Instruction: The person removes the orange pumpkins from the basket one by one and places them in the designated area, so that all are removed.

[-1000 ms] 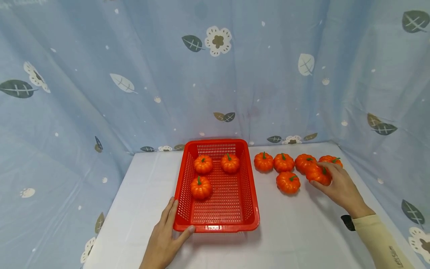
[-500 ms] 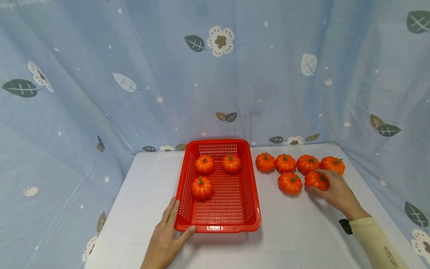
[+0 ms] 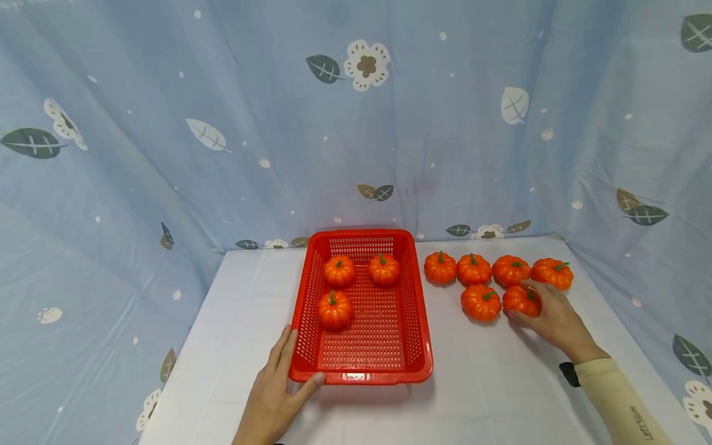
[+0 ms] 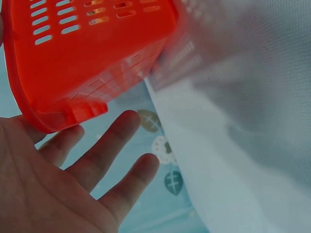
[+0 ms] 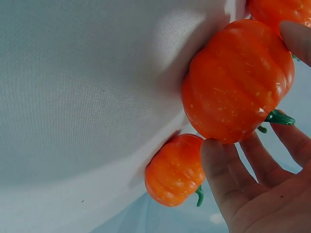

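My right hand (image 3: 558, 321) holds an orange toy pumpkin (image 3: 520, 301) with a green stem at the right of the table. In the right wrist view its thumb touches one side of that pumpkin (image 5: 238, 82) and its fingertips the other. At the corner nearest me on the left, my left hand (image 3: 269, 392) rests against a red plastic basket (image 3: 384, 376), thumb on the front rim. Its fingers look straight and spread beside the basket's wall (image 4: 92, 53) in the left wrist view. Three small pumpkins lie in the basket, one of them a pumpkin (image 3: 335, 311) near the middle left.
Behind the held pumpkin runs a row of several more pumpkins (image 3: 511, 271) along the table's back edge. Another pumpkin (image 3: 481, 303) lies just left of it. A blue patterned curtain (image 3: 267, 123) encloses the white table (image 3: 478, 395) at the back and sides.
My right hand has brought the pumpkin down and slightly towards me, in front of the back row, beside another pumpkin. My left hand stays at the basket's corner.
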Tool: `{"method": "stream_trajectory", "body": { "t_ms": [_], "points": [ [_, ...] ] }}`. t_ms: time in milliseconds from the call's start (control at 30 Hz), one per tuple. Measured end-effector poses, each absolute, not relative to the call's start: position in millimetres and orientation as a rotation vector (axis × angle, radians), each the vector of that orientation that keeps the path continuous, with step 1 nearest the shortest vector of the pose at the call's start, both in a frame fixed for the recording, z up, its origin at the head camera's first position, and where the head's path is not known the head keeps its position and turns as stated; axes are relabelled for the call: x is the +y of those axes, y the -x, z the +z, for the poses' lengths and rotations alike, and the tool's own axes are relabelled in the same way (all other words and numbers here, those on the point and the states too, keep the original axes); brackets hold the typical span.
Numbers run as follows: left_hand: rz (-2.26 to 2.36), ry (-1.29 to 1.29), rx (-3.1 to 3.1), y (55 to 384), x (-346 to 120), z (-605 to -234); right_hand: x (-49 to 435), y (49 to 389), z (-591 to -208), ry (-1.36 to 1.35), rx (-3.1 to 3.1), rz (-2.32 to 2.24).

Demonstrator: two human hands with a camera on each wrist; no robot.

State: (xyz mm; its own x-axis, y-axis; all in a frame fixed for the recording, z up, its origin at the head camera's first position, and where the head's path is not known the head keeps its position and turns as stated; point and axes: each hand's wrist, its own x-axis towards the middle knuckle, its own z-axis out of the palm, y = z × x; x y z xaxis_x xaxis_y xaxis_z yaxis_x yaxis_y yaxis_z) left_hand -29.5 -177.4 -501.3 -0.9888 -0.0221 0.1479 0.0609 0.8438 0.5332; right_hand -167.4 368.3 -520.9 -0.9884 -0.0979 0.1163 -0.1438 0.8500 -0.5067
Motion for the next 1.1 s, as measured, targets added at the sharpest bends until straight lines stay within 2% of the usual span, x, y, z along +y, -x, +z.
{"method": "stream_trajectory", "body": {
  "t_ms": [233,600,1100],
  "points": [
    [-0.844,0.029,-2.870,30.4,-177.5,-501.3,365.1,168.1,-517.6,-0.159,-2.953,0.796],
    [-0.830,0.044,-2.859,29.4,-177.2,-500.9,357.2,165.1,-500.5,-0.267,-2.736,0.799],
    [-0.829,0.033,-2.853,29.9,-178.0,-500.8,296.2,170.3,-471.2,-0.459,-2.559,0.874]
  ]
}}
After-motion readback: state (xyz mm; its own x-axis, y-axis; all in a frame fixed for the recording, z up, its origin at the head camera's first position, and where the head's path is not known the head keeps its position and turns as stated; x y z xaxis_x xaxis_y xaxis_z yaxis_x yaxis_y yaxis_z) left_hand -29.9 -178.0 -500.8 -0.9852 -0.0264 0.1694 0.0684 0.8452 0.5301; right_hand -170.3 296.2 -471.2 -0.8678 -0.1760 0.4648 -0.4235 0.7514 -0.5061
